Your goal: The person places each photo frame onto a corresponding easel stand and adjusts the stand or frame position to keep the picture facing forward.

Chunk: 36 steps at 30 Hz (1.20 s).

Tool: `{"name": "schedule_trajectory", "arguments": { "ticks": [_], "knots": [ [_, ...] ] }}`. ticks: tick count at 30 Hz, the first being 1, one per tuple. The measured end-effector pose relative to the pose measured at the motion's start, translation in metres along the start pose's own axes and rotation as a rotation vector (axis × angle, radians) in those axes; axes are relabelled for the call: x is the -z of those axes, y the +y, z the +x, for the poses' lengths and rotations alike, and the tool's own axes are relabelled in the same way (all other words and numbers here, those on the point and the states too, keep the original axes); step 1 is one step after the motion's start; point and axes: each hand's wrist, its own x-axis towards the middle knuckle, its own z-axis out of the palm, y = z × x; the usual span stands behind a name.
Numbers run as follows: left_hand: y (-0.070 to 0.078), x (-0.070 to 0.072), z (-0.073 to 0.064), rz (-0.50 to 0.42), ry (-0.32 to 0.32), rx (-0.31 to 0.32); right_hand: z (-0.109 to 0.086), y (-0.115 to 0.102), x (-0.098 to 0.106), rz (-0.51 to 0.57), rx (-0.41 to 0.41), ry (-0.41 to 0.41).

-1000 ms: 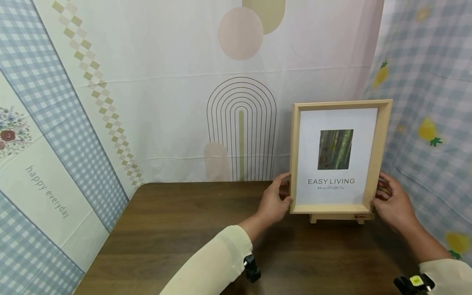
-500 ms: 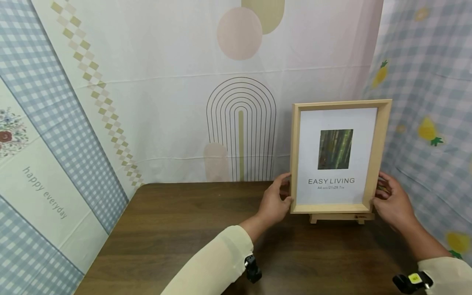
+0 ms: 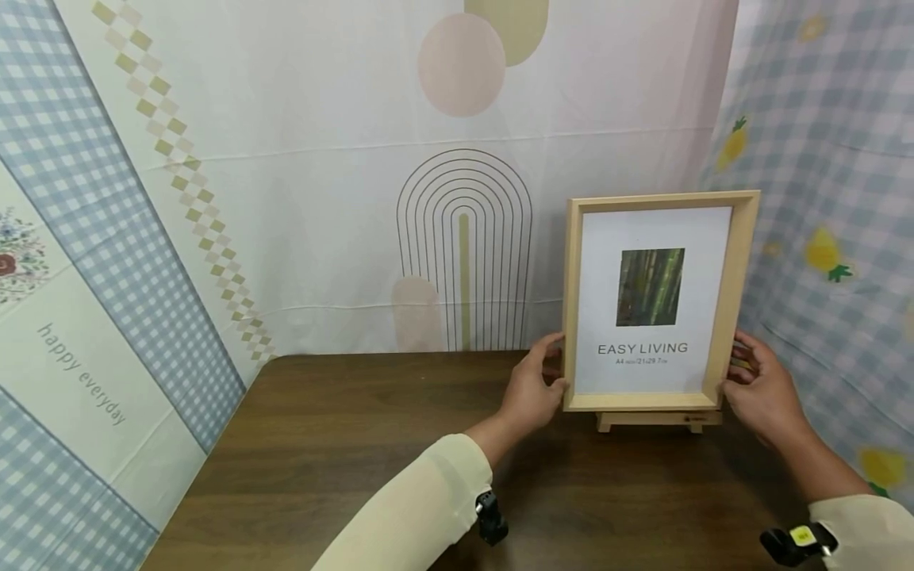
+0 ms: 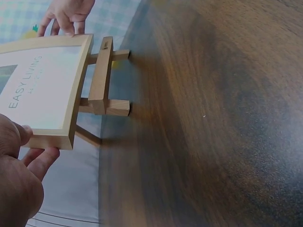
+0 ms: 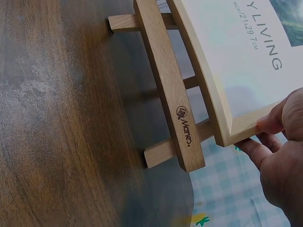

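A light wooden picture frame (image 3: 648, 369) stands upright at the right of the head view, with a small bamboo picture and "EASY LIVING" on its sheet. My left hand (image 3: 531, 392) grips its lower left side, thumb on the front edge and fingers behind. On the opposite side, my right hand (image 3: 767, 396) pinches the frame near the lower right corner. Behind and below it is a small wooden easel (image 3: 660, 419), mostly hidden by the frame. Both wrist views show a gap between the frame's bottom edge and the easel's ledge (image 5: 170, 90).
The easel's feet stand on a dark brown wooden table (image 3: 343, 452). A pale patterned cloth (image 3: 321, 198) hangs behind the table's back edge, and a blue checked cloth (image 3: 850, 333) hangs close beside my right hand.
The head view has shifted very slightly. Both hands keep their grip, and the frame stays almost in the same place over the easel.
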Motion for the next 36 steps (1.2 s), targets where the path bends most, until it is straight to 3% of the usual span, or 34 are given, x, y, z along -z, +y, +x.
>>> {"name": "schedule_trajectory", "arguments": {
  "ticks": [12, 36],
  "knots": [
    [-0.001, -0.005, 0.003, -0.004, -0.001, -0.003, 0.001, 0.003, 0.001, -0.028, -0.053, 0.006],
    [0.001, -0.011, 0.004, 0.007, -0.014, -0.012, -0.001, 0.008, 0.005, -0.007, -0.024, 0.041]
  ]
}}
